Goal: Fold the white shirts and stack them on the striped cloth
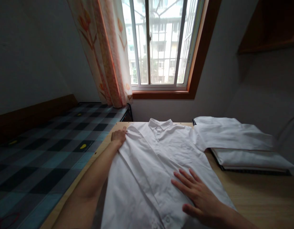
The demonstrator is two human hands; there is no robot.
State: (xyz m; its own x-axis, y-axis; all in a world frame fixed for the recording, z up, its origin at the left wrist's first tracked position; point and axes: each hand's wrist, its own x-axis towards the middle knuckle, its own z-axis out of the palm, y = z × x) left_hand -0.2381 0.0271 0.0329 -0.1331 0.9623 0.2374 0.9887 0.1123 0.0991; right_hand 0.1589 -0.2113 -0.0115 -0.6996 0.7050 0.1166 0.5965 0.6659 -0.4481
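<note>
Right hand (199, 197) flat on white shirt (158, 152), left hand (118, 136) perhaps pinching shoulder

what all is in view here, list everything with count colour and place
shirt: one, white, spread flat on the table, collar toward the window
folded clothes: one stack, white, right side of the table
table: one, light wood, under the shirt and the stack
bed cover: one, blue, grey and black checks, left of the table
curtain: one, cream with orange flowers, left of the window
window: one, white frame in a brown surround, middle of the back wall
shelf: one, brown, top right
left hand: one, fingers curled at the shirt's left shoulder
right hand: one, open and flat on the shirt's front
</note>
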